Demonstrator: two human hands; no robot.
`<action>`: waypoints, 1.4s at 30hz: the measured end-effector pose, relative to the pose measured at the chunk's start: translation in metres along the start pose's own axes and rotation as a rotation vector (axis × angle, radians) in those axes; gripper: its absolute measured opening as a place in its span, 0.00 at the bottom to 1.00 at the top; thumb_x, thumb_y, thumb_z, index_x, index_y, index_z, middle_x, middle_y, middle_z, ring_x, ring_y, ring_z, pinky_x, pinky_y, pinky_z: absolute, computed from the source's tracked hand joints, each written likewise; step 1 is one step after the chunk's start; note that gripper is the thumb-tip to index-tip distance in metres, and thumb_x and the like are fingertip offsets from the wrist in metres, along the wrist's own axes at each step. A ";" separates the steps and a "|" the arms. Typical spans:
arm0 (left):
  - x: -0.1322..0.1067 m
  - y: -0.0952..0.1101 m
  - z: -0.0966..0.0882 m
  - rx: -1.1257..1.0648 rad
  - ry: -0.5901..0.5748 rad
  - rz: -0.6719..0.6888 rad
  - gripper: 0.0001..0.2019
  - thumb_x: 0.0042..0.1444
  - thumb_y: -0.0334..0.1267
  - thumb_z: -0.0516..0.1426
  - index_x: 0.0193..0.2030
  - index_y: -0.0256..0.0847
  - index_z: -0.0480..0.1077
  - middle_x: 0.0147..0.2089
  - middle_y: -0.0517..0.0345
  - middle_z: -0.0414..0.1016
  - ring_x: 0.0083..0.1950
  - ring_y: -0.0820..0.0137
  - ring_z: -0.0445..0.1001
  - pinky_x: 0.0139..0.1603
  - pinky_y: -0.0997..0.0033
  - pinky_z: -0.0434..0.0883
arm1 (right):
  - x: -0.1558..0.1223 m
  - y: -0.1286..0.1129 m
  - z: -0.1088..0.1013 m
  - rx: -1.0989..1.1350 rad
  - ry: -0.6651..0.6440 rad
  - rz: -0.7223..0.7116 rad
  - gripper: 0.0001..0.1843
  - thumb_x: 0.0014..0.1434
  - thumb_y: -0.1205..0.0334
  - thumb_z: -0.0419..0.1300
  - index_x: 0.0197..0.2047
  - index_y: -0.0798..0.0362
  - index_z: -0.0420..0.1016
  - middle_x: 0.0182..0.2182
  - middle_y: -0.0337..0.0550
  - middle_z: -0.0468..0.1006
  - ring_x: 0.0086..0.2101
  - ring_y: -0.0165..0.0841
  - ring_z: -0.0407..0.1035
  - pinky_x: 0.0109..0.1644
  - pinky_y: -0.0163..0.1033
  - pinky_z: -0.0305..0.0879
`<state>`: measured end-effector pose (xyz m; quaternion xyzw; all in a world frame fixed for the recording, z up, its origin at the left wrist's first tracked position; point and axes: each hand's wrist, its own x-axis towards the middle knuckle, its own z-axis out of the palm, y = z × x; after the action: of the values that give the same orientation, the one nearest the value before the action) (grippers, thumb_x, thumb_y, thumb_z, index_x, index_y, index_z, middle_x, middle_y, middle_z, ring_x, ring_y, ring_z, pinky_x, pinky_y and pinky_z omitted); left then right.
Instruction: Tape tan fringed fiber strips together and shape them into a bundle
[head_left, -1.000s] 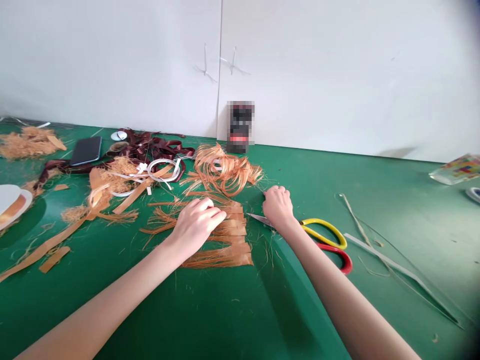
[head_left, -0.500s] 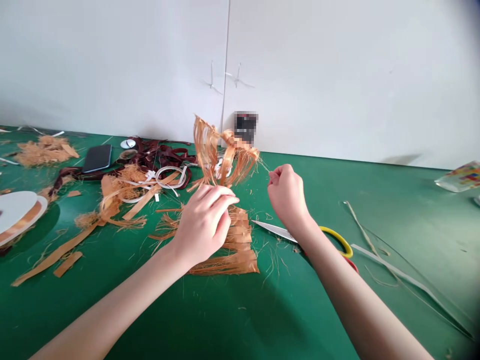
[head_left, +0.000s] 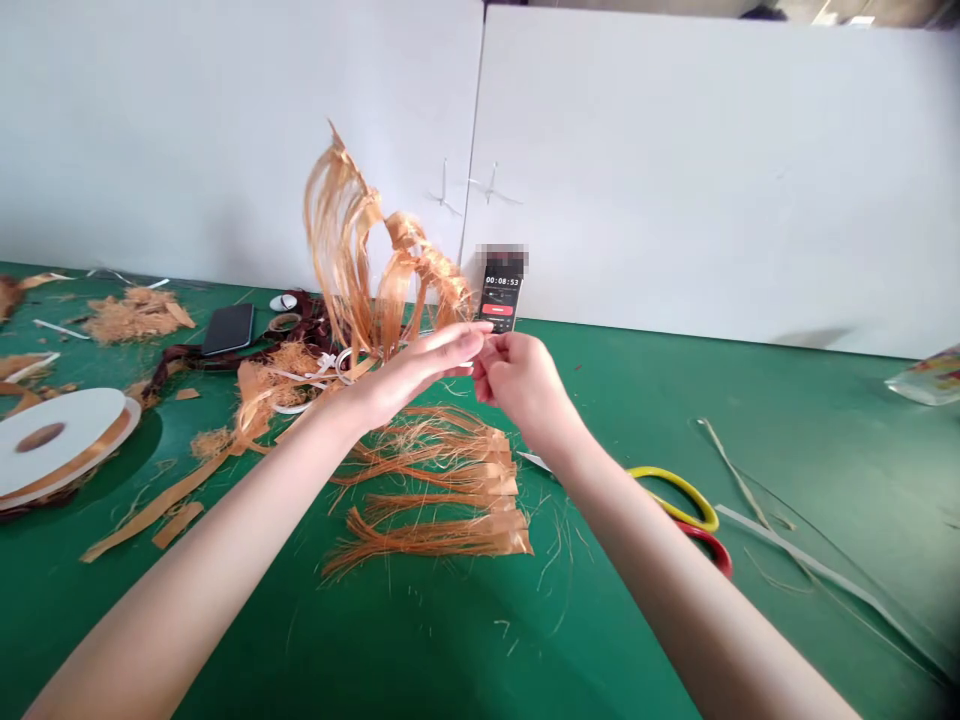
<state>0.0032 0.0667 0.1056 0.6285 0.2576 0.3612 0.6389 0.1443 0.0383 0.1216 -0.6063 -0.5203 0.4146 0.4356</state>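
Note:
Both hands are raised above the green table (head_left: 600, 620) and meet at the fingertips. My right hand (head_left: 517, 385) is closed in a pinch on the end of a frayed orange ribbon bundle (head_left: 360, 260), which arcs up and to the left. My left hand (head_left: 420, 365) has its fingers stretched out, touching the same ribbon end beside the right hand. Below the hands, a stack of frayed orange ribbon pieces (head_left: 450, 490) lies flat on the table.
Scissors with yellow and red handles (head_left: 675, 510) lie right of the stack. A ribbon spool (head_left: 60, 440) sits at the left, with orange scraps, dark red ribbon (head_left: 300, 320) and a dark phone (head_left: 229, 328). A standing phone with a timer (head_left: 501, 292) leans on the white wall.
Both hands have risen from the table and come together. The orange ribbon bundle has been lifted off the table and now hangs high in the air.

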 end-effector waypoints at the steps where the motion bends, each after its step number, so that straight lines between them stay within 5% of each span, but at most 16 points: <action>1: 0.003 0.000 -0.002 -0.068 0.048 -0.006 0.23 0.55 0.50 0.60 0.54 0.40 0.70 0.59 0.50 0.71 0.61 0.59 0.66 0.59 0.62 0.63 | 0.000 0.001 0.006 0.052 -0.044 0.026 0.16 0.58 0.73 0.52 0.20 0.52 0.62 0.11 0.34 0.64 0.15 0.26 0.57 0.24 0.35 0.54; 7: 0.008 -0.003 -0.023 -0.359 0.368 -0.013 0.09 0.55 0.28 0.60 0.43 0.33 0.74 0.47 0.49 0.78 0.45 0.69 0.78 0.47 0.70 0.73 | -0.008 0.007 0.026 0.292 -0.222 0.134 0.20 0.64 0.68 0.51 0.19 0.55 0.63 0.12 0.35 0.65 0.15 0.22 0.59 0.23 0.31 0.56; 13: 0.004 -0.005 -0.043 -0.337 0.425 -0.031 0.08 0.58 0.22 0.55 0.36 0.32 0.75 0.39 0.51 0.80 0.41 0.73 0.79 0.46 0.75 0.75 | -0.017 0.019 0.026 0.479 -0.306 0.210 0.09 0.61 0.71 0.54 0.30 0.57 0.71 0.24 0.38 0.76 0.24 0.21 0.70 0.37 0.30 0.69; 17: 0.004 0.006 -0.047 -0.283 0.387 -0.065 0.07 0.55 0.20 0.57 0.37 0.29 0.75 0.41 0.47 0.80 0.43 0.68 0.79 0.50 0.69 0.74 | -0.020 0.029 0.020 0.610 -0.326 0.228 0.02 0.54 0.72 0.62 0.32 0.58 0.74 0.26 0.40 0.79 0.27 0.24 0.73 0.39 0.30 0.71; 22: 0.003 0.016 -0.053 -0.258 0.379 -0.128 0.11 0.54 0.18 0.56 0.37 0.36 0.74 0.44 0.54 0.78 0.47 0.70 0.76 0.56 0.68 0.70 | -0.029 0.040 0.009 0.720 -0.292 0.206 0.10 0.45 0.69 0.69 0.33 0.56 0.74 0.27 0.41 0.80 0.27 0.25 0.73 0.36 0.30 0.71; 27: 0.009 0.015 -0.052 -0.259 0.346 -0.236 0.09 0.55 0.19 0.55 0.32 0.33 0.74 0.36 0.53 0.76 0.45 0.68 0.76 0.55 0.68 0.71 | -0.039 0.047 -0.004 0.736 -0.220 0.297 0.10 0.44 0.69 0.69 0.32 0.56 0.76 0.28 0.41 0.80 0.27 0.25 0.73 0.35 0.30 0.72; 33: 0.026 0.015 -0.035 -0.155 0.366 -0.206 0.08 0.49 0.18 0.59 0.30 0.33 0.71 0.33 0.54 0.74 0.45 0.63 0.77 0.55 0.59 0.72 | -0.055 0.047 -0.018 0.612 -0.155 0.263 0.11 0.47 0.63 0.69 0.35 0.58 0.78 0.30 0.44 0.81 0.28 0.25 0.73 0.37 0.30 0.70; 37: 0.034 0.008 -0.029 -0.113 0.264 -0.223 0.08 0.48 0.19 0.60 0.27 0.35 0.70 0.30 0.56 0.73 0.42 0.64 0.77 0.52 0.56 0.75 | -0.069 0.053 -0.023 0.462 -0.068 0.212 0.13 0.50 0.58 0.68 0.36 0.58 0.79 0.29 0.45 0.81 0.28 0.27 0.72 0.36 0.33 0.69; 42: 0.035 -0.012 -0.026 -0.059 0.006 -0.231 0.07 0.44 0.23 0.64 0.30 0.36 0.74 0.32 0.54 0.77 0.38 0.65 0.78 0.51 0.57 0.75 | -0.086 0.070 -0.026 0.489 0.074 0.263 0.13 0.48 0.58 0.68 0.35 0.57 0.79 0.27 0.44 0.81 0.27 0.30 0.72 0.36 0.36 0.70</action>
<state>0.0056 0.1110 0.0960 0.5745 0.3193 0.2944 0.6937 0.1783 -0.0554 0.0657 -0.5602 -0.3052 0.5585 0.5302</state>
